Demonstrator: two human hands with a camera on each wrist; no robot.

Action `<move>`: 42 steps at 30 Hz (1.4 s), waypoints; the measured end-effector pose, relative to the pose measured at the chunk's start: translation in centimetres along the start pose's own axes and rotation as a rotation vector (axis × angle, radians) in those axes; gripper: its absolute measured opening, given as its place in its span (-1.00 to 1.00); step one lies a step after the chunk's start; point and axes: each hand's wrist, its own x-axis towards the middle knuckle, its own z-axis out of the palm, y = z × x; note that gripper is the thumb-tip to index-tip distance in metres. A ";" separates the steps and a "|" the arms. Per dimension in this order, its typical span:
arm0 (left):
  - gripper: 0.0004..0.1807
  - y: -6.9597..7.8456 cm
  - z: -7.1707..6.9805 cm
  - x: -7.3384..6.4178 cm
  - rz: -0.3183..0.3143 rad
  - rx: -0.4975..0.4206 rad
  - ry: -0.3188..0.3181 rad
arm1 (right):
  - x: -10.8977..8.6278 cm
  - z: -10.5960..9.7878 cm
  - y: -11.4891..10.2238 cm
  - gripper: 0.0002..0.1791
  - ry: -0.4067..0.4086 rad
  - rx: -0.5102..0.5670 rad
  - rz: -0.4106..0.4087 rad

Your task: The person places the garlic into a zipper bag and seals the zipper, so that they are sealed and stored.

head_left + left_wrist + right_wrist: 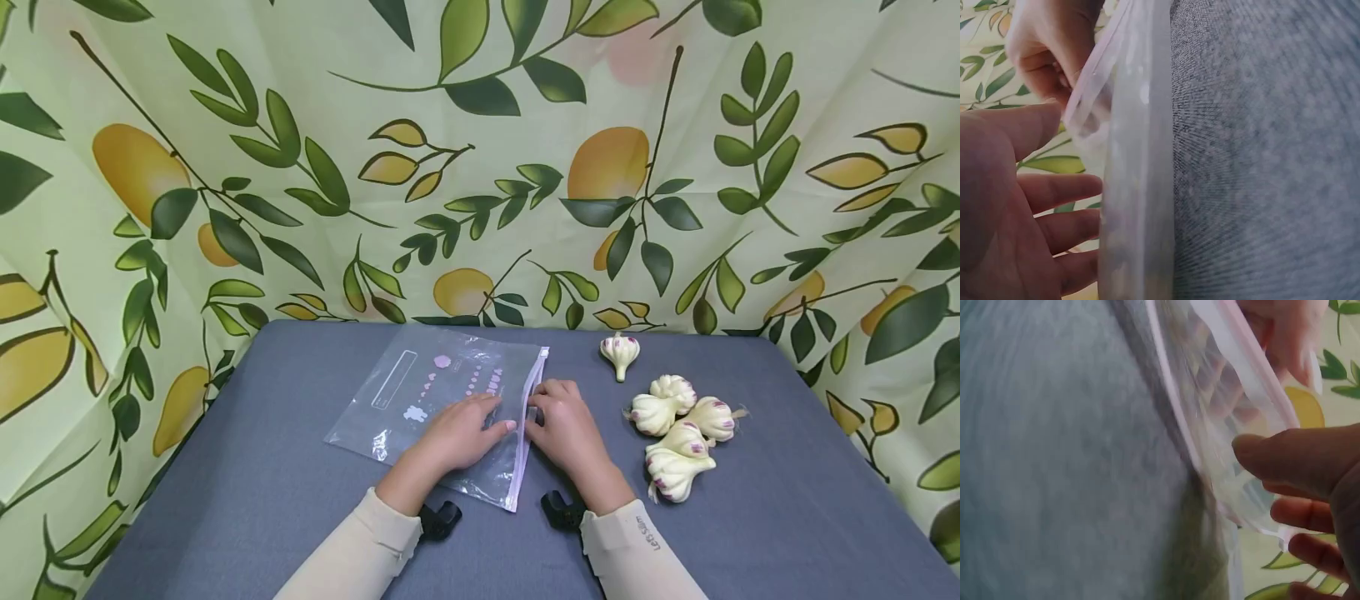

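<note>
A clear zip bag (465, 375) with pink print lies flat on the grey-blue table, its pink zip edge toward the right. In the right wrist view its mouth gapes, two pink zip strips (1270, 381) standing apart. My left hand (463, 433) rests on the bag near the mouth. The left wrist view shows its fingers (1063, 228) fairly straight, touching the film, with the thumb near the zip strip. At the mouth, my right hand (564, 429) pinches the zip edge between thumb (1272, 453) and fingers, though the film partly hides the contact.
Right of the hands lie several white-and-purple garlic heads (678, 467) in a cluster. One separate garlic head (619, 354) sits farther back. A leaf-and-fruit patterned cloth (480, 208) hangs behind the table (300, 517) and along its sides.
</note>
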 end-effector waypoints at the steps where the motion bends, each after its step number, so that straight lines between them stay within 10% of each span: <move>1: -0.35 0.0 0.0 0.0 0.002 -0.001 0.006 | 0.0 0.0 -0.1 -0.74 -0.002 0.004 -0.025; 14: -0.45 -0.1 0.2 0.0 0.026 -0.073 0.075 | -0.3 0.1 -0.9 -0.92 -0.213 0.191 -0.080; 25: -0.41 0.2 0.0 0.1 -0.076 -0.243 0.148 | -0.8 0.6 -1.0 -0.53 -0.331 0.119 -0.176; 33: -0.79 -0.2 0.4 0.7 -0.102 -0.290 0.396 | -0.8 0.5 -1.3 -0.38 -0.330 0.182 -0.135; 42: -0.93 -0.4 0.7 0.7 -0.029 -0.286 0.503 | -0.7 0.9 -1.2 -0.51 -0.206 0.118 -0.055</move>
